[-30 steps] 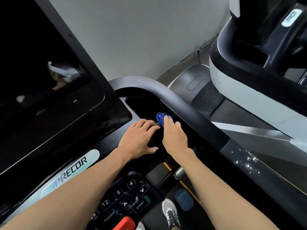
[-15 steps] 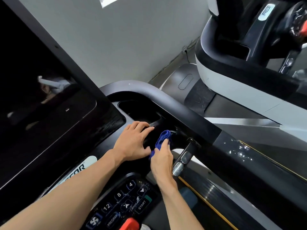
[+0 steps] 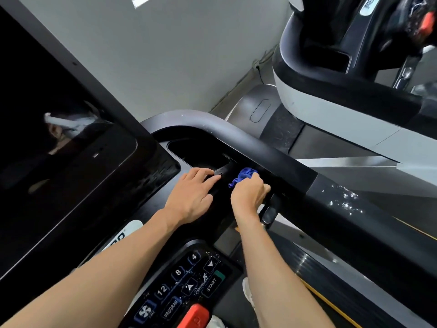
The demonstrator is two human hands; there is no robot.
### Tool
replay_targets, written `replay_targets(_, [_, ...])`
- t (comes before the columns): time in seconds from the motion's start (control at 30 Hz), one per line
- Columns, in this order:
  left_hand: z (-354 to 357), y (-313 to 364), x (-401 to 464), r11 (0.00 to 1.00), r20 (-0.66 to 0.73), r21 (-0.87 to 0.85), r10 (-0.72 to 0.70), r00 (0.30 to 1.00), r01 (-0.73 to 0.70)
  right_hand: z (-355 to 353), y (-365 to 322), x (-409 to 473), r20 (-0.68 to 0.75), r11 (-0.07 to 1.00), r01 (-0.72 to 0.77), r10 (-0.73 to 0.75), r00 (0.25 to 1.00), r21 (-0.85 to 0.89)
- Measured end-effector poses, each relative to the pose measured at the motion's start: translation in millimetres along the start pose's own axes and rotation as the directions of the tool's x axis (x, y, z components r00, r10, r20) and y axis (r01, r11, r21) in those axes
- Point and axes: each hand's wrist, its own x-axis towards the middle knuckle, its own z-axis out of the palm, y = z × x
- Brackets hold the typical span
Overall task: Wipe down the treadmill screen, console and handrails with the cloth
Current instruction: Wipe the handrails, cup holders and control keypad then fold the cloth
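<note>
Nearest to us, below the handrail (image 3: 272,159) and toward our body, lay the keypad (image 3: 189,280), its buttons speckled with droplets, with a red stop tab (image 3: 195,316) at its lower edge. We judged that part of the console (image 3: 220,192) not yet dried.

Farther out, on the console's black ledge just inside the handrail, our left hand (image 3: 191,197) lay flat, fingers straight and slightly spread, holding nothing, its fingertips touching the lip of the tray pocket (image 3: 198,153). Just beside it, closer to the handrail, our right hand (image 3: 248,197) had its fingers curled around the blue cloth (image 3: 243,176), which bunched out past the knuckles and pressed into the groove between ledge and handrail.

We took the step in hand to be wiping that groove on the console's right side. The next move would call for dragging the cloth along the handrail, where wet spots (image 3: 343,200) showed down its length.

Beyond the handrail to its left sat the dark screen (image 3: 71,174); beyond it to the right stood a neighbouring machine (image 3: 331,91).
</note>
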Motion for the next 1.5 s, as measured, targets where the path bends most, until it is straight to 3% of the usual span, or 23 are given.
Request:
replay_targets(0.07, [1, 1, 0, 1.0, -0.001, 0.014, -0.004, 1.0, 0.004, -4, 5, -12, 0.059, 0.978, 0.124, -0.115, 0.992, -0.168])
replay_targets(0.17, [1, 1, 0, 1.0, 0.01, 0.022, -0.004, 1.0, 0.003, 8, 11, -8, 0.16, 0.805, 0.337, -0.297, 0.941, -0.488])
replay_targets(0.27, [1, 1, 0, 1.0, 0.02, 0.016, -0.012, 1.0, 0.012, 14, -3, 4, 0.268, 0.637, 0.4, -0.298, 0.916, -0.659])
replay_targets(0.37, [0, 0, -2, 1.0, 0.026, 0.022, -0.005, 1.0, 0.005, -3, 5, 9, 0.318, 0.569, 0.421, -0.277, 0.907, -0.707])
replay_targets(0.5, [-1, 3, -3, 0.999, 0.027, 0.044, -0.016, 1.0, 0.015, -23, 22, 3, 0.311, 0.624, 0.357, -0.188, 0.932, -0.695])
replay_targets(0.57, [-1, 4, -1, 0.998, 0.029, 0.066, -0.017, 0.999, 0.015, -10, 5, 8, 0.336, 0.573, 0.409, -0.234, 0.912, -0.711])
replay_targets(0.7, [0, 2, -1, 0.999, 0.029, 0.044, -0.015, 0.999, 0.014, 13, -28, 16, 0.446, 0.347, 0.563, -0.363, 0.818, -0.75])
replay_targets(0.83, [0, 1, -1, 0.999, 0.021, 0.025, -0.026, 0.999, 0.025, 4, -8, 15, 0.415, 0.368, 0.593, -0.458, 0.786, -0.717])
replay_targets(0.97, [-2, 2, -1, 1.0, 0.012, 0.004, -0.029, 1.0, 0.029, -6, 5, 21, 0.429, 0.352, 0.691, -0.583, 0.69, -0.632])
replay_targets(1.03, [-2, 3, -2, 0.999, 0.01, -0.007, -0.034, 0.999, 0.034, -9, -1, 24, 0.473, 0.302, 0.682, -0.536, 0.699, -0.666])
replay_targets(1.1, [-3, 3, -2, 0.999, 0.014, -0.022, -0.032, 0.999, 0.033, -9, -18, 26, 0.52, 0.239, 0.628, -0.387, 0.761, -0.741])
replay_targets(1.17, [-3, 2, -3, 0.999, 0.018, -0.041, -0.025, 1.0, 0.026, -10, -36, 26, 0.538, 0.272, 0.57, -0.187, 0.822, -0.776])
replay_targets(1.23, [-4, 2, -4, 0.998, 0.019, -0.052, -0.027, 0.999, 0.028, -13, -40, 28, 0.542, 0.322, 0.538, -0.085, 0.836, -0.779])
replay_targets(1.37, [-4, 0, -3, 0.998, 0.014, -0.05, -0.027, 1.0, 0.028, -13, -42, 32, 0.601, 0.338, 0.597, -0.106, 0.792, -0.728])
replay_targets(1.5, [-4, 2, -3, 0.999, 0.008, -0.044, -0.027, 1.0, 0.028, 2, -62, 40, 0.662, 0.247, 0.668, -0.121, 0.74, -0.701])
